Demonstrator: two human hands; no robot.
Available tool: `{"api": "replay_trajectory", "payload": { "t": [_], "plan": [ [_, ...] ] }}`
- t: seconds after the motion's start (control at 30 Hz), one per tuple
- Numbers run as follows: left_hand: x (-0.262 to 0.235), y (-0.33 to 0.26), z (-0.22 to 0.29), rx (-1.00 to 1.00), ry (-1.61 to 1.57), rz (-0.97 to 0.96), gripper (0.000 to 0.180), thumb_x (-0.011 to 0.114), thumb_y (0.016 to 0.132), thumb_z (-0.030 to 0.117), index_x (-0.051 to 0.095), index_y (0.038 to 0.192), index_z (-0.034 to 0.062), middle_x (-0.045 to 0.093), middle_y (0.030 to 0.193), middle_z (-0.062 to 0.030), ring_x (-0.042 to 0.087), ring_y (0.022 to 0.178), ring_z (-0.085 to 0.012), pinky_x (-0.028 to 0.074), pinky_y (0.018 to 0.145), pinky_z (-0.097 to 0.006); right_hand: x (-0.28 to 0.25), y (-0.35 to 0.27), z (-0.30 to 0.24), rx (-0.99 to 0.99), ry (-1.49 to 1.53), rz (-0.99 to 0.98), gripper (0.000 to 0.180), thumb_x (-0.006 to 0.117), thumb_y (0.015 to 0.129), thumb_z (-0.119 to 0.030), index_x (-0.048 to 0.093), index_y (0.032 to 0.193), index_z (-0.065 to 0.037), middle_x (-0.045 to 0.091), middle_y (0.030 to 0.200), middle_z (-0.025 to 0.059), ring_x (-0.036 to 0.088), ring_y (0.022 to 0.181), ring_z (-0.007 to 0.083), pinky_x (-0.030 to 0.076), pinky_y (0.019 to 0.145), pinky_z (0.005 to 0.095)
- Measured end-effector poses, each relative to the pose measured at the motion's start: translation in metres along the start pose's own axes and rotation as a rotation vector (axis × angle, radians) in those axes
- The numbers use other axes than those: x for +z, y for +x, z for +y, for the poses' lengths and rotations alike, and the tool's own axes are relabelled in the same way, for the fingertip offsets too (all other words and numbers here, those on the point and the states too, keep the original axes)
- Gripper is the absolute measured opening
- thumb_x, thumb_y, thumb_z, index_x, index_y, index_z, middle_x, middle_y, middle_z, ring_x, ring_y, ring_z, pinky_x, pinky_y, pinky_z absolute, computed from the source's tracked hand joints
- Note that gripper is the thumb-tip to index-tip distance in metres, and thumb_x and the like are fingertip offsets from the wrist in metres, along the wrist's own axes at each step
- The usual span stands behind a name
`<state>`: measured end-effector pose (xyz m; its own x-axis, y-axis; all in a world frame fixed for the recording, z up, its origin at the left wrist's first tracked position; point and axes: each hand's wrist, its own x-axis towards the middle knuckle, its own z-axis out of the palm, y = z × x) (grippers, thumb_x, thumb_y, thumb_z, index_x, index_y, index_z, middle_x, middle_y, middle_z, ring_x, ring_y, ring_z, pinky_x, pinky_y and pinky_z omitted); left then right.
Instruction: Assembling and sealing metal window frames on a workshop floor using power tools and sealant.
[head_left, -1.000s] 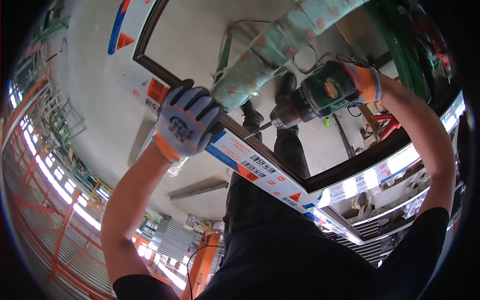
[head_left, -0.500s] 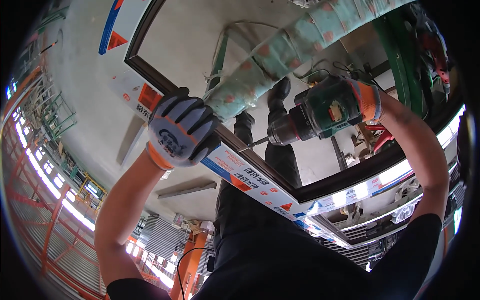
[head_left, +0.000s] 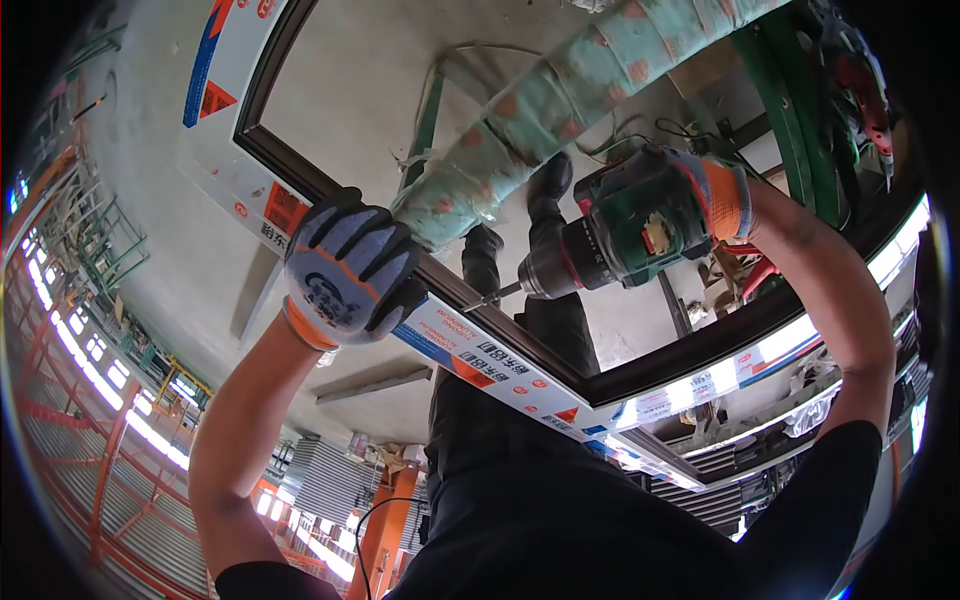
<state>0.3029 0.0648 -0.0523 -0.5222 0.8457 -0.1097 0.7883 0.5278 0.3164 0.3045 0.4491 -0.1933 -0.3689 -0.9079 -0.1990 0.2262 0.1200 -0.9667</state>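
Note:
A dark metal frame (head_left: 540,348), its outer face covered with printed white, blue and orange film, spans the view in front of me. My left hand (head_left: 350,265), in a grey-and-black work glove, is closed around the frame's near bar. In my right hand (head_left: 722,200), also gloved, is a green-and-black cordless drill (head_left: 640,225), held sideways with its chuck pointing left. The thin bit (head_left: 497,297) reaches the inner side of the near bar, a little right of my left hand. My right fingers are mostly hidden behind the drill.
A padded beam (head_left: 540,115) wrapped in greenish film runs diagonally beneath the frame. Green metal supports (head_left: 795,110) and a red-and-black power tool (head_left: 860,100) are at the right. My legs and shoes (head_left: 550,185) show through the frame opening. Orange racking (head_left: 105,450) stands far left.
The frame, both hands and the drill have shifted slightly left in the picture. The bit stays at the near bar, and both grips are the same.

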Motion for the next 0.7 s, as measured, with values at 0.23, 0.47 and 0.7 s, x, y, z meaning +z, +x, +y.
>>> {"api": "replay_trajectory", "payload": {
  "t": [0.23,0.47,0.7],
  "plan": [
    [-0.001,-0.001,0.0,0.0,-0.018,-0.022,0.034,0.06,0.07,0.039,0.065,0.089,0.0113,0.063,0.097,-0.0072,0.06,0.094,-0.0269,0.047,0.09,-0.05,0.002,0.018,-0.036,-0.109,0.037,-0.033,0.036,0.081,0.07,-0.009,0.065,0.102,-0.005,0.068,0.093,0.0057,0.067,0.084,0.0179,0.056,0.077,0.032],
    [-0.002,0.001,0.002,-0.01,-0.021,0.001,0.031,0.062,0.069,0.035,0.065,0.087,0.011,0.064,0.092,-0.0074,0.062,0.091,-0.0274,0.049,0.088,-0.051,0.007,0.024,-0.038,-0.122,0.065,0.022,0.032,0.08,0.072,-0.013,0.066,0.099,-0.005,0.067,0.092,0.0074,0.066,0.084,0.0203,0.054,0.075,0.0333],
    [-0.001,-0.003,0.001,-0.015,-0.024,0.003,0.032,0.062,0.07,0.039,0.065,0.088,0.0121,0.062,0.099,-0.0067,0.06,0.095,-0.0265,0.047,0.093,-0.05,0.004,0.029,-0.047,-0.25,-0.135,-0.047,0.031,0.077,0.077,-0.013,0.066,0.104,-0.004,0.069,0.099,0.0095,0.067,0.089,0.0184,0.055,0.08,0.0327]
  ]
}}
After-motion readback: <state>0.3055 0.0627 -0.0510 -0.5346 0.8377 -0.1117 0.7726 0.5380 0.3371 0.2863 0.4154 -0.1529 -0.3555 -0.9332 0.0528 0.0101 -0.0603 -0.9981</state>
